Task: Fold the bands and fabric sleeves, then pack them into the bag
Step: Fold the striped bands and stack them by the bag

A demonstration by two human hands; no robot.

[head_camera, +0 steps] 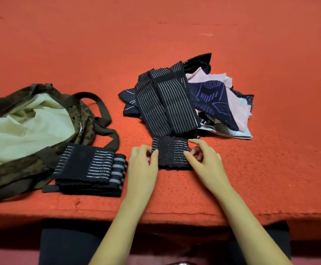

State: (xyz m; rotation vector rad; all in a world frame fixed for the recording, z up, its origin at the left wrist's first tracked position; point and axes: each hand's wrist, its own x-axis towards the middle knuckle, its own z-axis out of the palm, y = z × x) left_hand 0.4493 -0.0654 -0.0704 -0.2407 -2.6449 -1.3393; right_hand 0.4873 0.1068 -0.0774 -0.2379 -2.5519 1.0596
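Note:
A black band with thin white stripes point(172, 153) lies folded near the front of the red surface, its long free end running back over the pile. My left hand point(141, 163) pinches the fold's left edge. My right hand point(206, 161) pinches its right edge. A stack of folded striped bands point(91, 169) sits to the left, beside the camouflage bag point(22, 119), which lies open and shows its pale lining. Behind the fold is a pile of unfolded bands and fabric sleeves point(209, 100) in black, navy with purple pattern, pink and pale blue.
The red felt-covered surface point(156, 44) stretches far back and to the right. Its front edge point(175, 215) runs just below my wrists. The bag's dark straps point(106, 119) loop out toward the folded stack.

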